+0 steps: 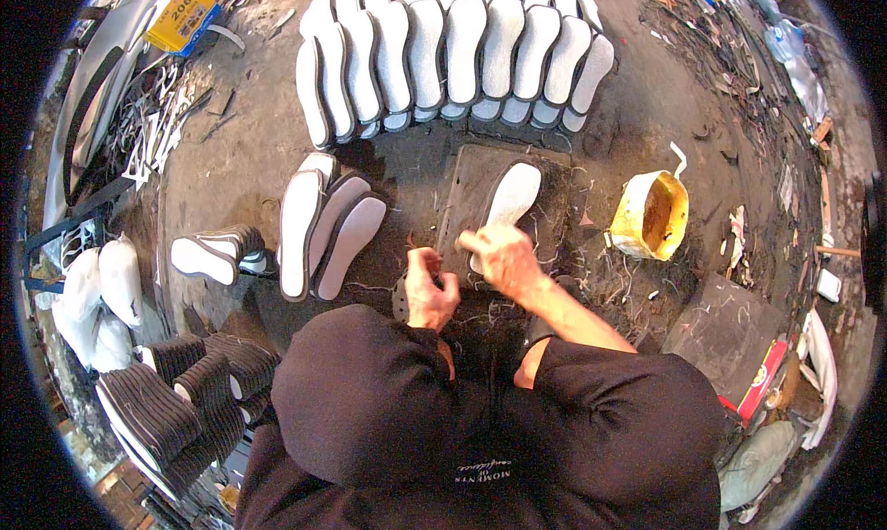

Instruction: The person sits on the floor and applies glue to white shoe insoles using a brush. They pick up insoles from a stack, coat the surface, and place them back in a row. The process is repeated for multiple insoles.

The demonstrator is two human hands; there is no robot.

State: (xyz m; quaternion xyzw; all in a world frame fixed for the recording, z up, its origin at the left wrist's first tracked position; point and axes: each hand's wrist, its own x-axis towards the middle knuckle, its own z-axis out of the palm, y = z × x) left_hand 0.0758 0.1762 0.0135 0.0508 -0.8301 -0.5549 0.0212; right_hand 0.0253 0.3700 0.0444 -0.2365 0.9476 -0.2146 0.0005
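Observation:
A white-topped shoe sole [516, 195] with a dark edge lies on a dark flat board [469, 181] in front of me. My right hand [506, 260] is closed over the near end of this sole and hides its heel. Whatever its fingers hold, if anything, cannot be made out. Just left of it, my left hand [431, 290] is closed with fingers bent and thumb drawn in, apart from the sole. What it may pinch is too small to name. Left of my hands, several more soles [344, 225] lie overlapping on the ground.
Rows of white-topped soles [464, 49] stand fanned out at the far side. A cut-open yellow container [661, 216] with brown residue sits on the right. Stacked dark soles [152, 410] and white bags [97, 294] are at the left. Scraps [166, 133] litter the ground.

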